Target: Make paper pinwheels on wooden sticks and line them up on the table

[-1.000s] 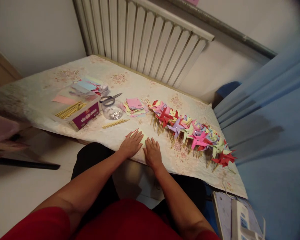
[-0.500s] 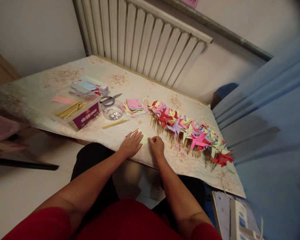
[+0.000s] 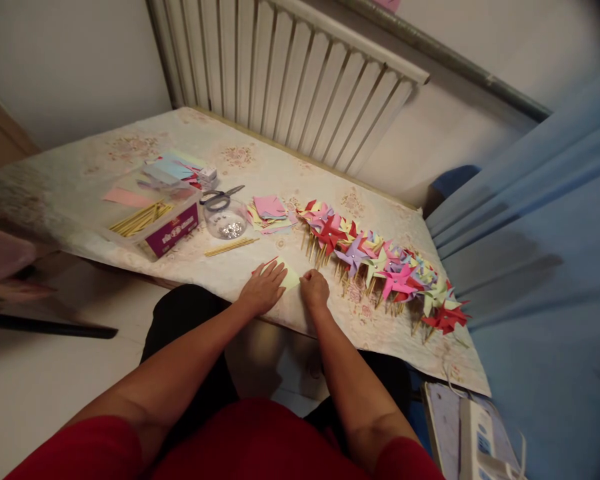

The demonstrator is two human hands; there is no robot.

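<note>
A pale yellow-green paper square (image 3: 291, 279) lies near the front edge of the table (image 3: 260, 167). My left hand (image 3: 264, 288) rests flat on its left part, fingers stretched out. My right hand (image 3: 314, 289) is curled into a loose fist with its fingertips pressing on the paper's right edge. A red paper edge (image 3: 260, 267) peeks out just beyond my left fingers.
A long row of coloured paper pinwheels (image 3: 380, 267) on sticks lies to the right. Behind my hands are loose wooden sticks (image 3: 230, 247), a clear bowl of pins (image 3: 226, 221), scissors (image 3: 221, 196), a stack of paper squares (image 3: 270, 212) and a box of sticks (image 3: 155, 223). A radiator (image 3: 290, 73) stands behind.
My right hand has gone from lying flat beside the left to a curled fist pressing at the paper's right edge, shifted slightly right and forward. My left hand has stayed put.
</note>
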